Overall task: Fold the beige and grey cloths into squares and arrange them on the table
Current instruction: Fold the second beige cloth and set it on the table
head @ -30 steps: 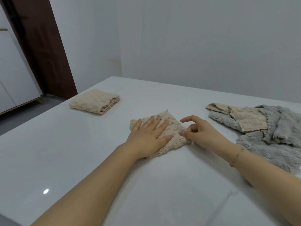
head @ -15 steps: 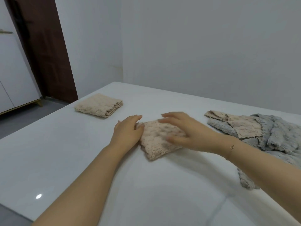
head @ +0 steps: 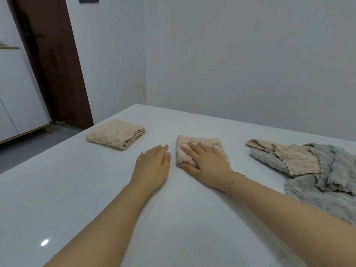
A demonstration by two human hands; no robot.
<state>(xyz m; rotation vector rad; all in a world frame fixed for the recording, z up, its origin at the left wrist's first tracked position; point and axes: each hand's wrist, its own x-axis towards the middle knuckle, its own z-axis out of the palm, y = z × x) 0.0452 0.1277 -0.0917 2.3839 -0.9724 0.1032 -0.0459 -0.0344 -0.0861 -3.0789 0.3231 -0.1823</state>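
A single head-worn camera looks forward and down across the glossy white table (head: 81,199) from its near edge, close above it, facing the far wall corner.

Two folded beige cloths lie on the white table (head: 77,189): one textured beige square stack (head: 115,136) at the far left, and one smaller folded beige waffle-weave square (head: 208,143) in the middle. To the right sits a single loose heap holding one unfolded beige cloth (head: 292,158) on top of fluffy grey cloth (head: 317,199); whether the grey is one piece or several, I cannot tell, as the folds overlap. That makes three beige cloths in all. Two bare hands are over the table, the left hand (head: 154,166) and the right hand (head: 208,164). One thin gold bracelet (head: 231,183) circles the right wrist.
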